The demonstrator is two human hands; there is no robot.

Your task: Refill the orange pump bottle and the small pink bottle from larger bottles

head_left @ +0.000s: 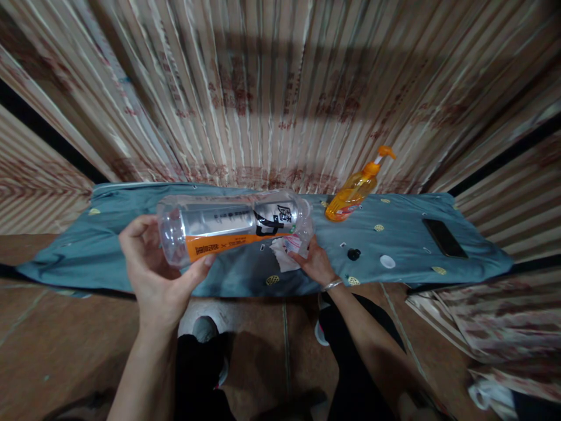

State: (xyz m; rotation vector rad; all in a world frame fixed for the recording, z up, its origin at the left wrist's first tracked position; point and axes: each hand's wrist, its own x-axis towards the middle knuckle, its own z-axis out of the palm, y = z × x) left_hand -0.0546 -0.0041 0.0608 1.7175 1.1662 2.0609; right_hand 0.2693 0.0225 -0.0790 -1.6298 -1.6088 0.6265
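A large clear plastic bottle (219,219) with a silver and orange label lies sideways in the air above the cloth-covered table. My left hand (160,275) is closed round its base end, thumb along the near side. At the other end, my right hand (318,263) is by the bottle's neck, its thumb over a crumpled white tissue (284,258) with some pink on it. Some of the right fingers are hidden behind the neck. Beyond, to the right, an orange pump bottle (353,193) with amber liquid stands on the cloth.
On the blue-green cloth (407,234) lie a small black cap (354,254), a white round disc (387,261) and a dark phone (445,238). A striped curtain (272,88) hangs behind the table. My legs and shoes are below its front edge.
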